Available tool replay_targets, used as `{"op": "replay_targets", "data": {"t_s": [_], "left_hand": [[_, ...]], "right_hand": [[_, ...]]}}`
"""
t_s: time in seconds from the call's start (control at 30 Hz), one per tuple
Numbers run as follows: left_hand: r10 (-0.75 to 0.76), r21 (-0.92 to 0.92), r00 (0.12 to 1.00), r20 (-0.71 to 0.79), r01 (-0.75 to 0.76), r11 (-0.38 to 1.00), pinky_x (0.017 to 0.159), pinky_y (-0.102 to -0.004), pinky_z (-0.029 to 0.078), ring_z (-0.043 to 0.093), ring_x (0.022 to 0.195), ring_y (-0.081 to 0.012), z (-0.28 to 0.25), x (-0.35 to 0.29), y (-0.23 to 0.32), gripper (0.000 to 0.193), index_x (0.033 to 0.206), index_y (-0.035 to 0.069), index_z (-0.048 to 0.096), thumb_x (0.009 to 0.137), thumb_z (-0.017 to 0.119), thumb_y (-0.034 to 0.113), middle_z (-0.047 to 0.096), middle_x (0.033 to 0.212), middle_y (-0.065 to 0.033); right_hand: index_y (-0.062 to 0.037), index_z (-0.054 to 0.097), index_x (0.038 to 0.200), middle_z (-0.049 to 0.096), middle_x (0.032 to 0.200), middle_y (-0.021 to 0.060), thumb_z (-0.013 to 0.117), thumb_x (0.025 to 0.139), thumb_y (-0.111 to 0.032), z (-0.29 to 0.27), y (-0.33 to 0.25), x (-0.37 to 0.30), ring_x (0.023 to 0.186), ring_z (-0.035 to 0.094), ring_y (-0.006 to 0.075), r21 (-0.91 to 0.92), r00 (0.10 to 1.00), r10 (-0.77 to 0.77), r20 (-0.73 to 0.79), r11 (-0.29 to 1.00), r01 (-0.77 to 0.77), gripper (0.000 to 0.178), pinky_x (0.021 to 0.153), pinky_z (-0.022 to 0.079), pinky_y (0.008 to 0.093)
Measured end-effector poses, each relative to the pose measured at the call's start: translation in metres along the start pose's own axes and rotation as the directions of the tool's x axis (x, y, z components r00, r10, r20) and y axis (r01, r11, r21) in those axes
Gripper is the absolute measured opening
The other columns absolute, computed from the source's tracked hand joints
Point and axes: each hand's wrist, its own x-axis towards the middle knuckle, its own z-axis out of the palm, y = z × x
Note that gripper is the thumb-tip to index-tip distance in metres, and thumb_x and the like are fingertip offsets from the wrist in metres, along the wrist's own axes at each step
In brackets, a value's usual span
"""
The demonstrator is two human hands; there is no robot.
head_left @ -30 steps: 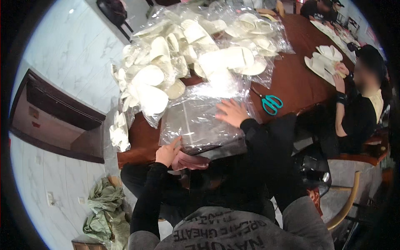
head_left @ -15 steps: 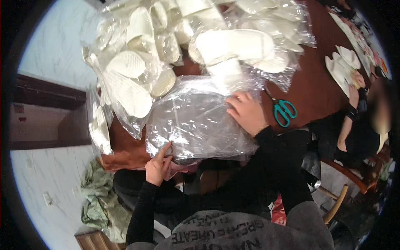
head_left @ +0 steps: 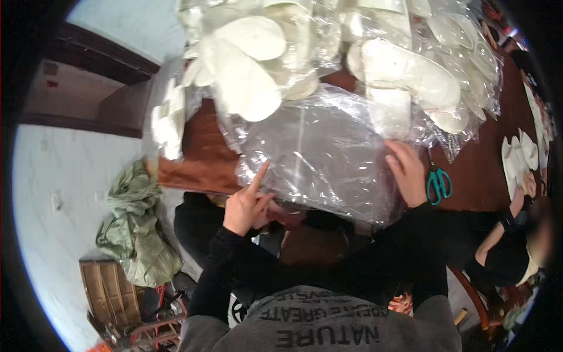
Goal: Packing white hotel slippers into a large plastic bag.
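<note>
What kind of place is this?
Probably a small workshop: a big pile of bagged white slippers and clear plastic lies on the table, with teal-handled scissors, and another person sits nearby with more slippers.

Heaped bagged slippers, clear plastic and a co-worker at the table suggest a small workshop.

- Left hand: at left, back uppermost; index finger extended toward the far side, other fingers bent; grip not determinable.
- Right hand: at right, slightly farther; fingers extended far and leftward, unclenched.
- Left forearm, right forearm: black-sleeved to the wrists; hands well apart.
</note>
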Motion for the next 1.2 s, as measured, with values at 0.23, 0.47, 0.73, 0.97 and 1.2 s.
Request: {"op": "replay_targets", "data": {"t_s": [0.23, 0.47, 0.73, 0.97, 1.2], "left_hand": [[-0.075, -0.441, 0.995, -0.07, 0.036, 0.897, 0.067, -0.0258, 0.05, 0.064, 0.074, -0.0125, -0.064, -0.055, 0.061, 0.018, 0.102, 0.0, 0.069, 0.093, 0.06, 0.012, 0.069, 0.088, -0.0109], [0.067, -0.929, 0.998, -0.017, -0.04, 0.367, 0.092, -0.0287, 0.044, 0.06, 0.099, -0.0155, -0.121, -0.089, 0.101, 0.038, 0.108, -0.006, 0.064, 0.096, 0.058, 0.03, 0.066, 0.108, -0.0103], [0.032, -0.931, 0.997, 0.066, 0.05, 0.362, 0.087, -0.0279, 0.048, 0.064, 0.094, -0.0149, -0.125, -0.092, 0.049, 0.043, 0.118, -0.006, 0.061, 0.1, 0.052, 0.031, 0.069, 0.104, -0.0118], [0.21, -0.359, 0.975, -0.07, -0.221, 0.907, 0.053, -0.0226, 0.044, 0.05, 0.059, -0.0053, -0.176, -0.113, 0.067, 0.026, 0.113, 0.001, 0.067, 0.099, 0.053, 0.019, 0.065, 0.077, -0.0008], [0.107, -0.635, 0.865, -0.49, -0.438, 0.637, 0.055, -0.0224, 0.043, 0.051, 0.063, -0.0112, -0.233, -0.123, 0.101, 0.021, 0.096, -0.003, 0.064, 0.093, 0.05, 0.013, 0.064, 0.08, -0.0032]], "right_hand": [[-0.0064, 0.069, 0.105, 0.068, 0.093, 0.0109, 0.063, 0.089, -0.008, -0.004, -0.121, -0.033, 0.089, 0.066, 0.0265, 0.432, 0.999, 0.032, 0.018, 0.901, -0.037, 0.017, 0.078, 0.051, 0.0358], [-0.0084, 0.05, 0.128, 0.034, 0.15, 0.0154, 0.069, 0.084, -0.017, 0.048, -0.155, -0.083, 0.139, 0.031, 0.036, 0.514, 0.761, -0.262, 0.593, 0.851, -0.108, 0.048, 0.112, 0.029, 0.0466], [-0.0162, 0.053, 0.126, 0.038, 0.148, 0.0096, 0.063, 0.087, -0.031, 0.063, -0.049, -0.053, 0.142, 0.027, 0.0339, -0.158, 0.901, -0.198, 0.385, 0.948, 0.276, 0.043, 0.112, 0.023, 0.063], [-0.0179, 0.053, 0.127, 0.04, 0.144, 0.0111, 0.061, 0.089, -0.029, 0.05, -0.045, -0.03, 0.141, 0.029, 0.0334, -0.22, 0.824, -0.258, 0.504, 0.885, 0.411, 0.041, 0.113, 0.022, 0.0622], [-0.0212, 0.053, 0.131, 0.04, 0.145, 0.0114, 0.064, 0.087, -0.031, 0.059, -0.019, -0.038, 0.137, 0.034, 0.0308, -0.178, 0.897, -0.262, 0.357, 0.923, 0.341, 0.047, 0.111, 0.027, 0.0552]]}}
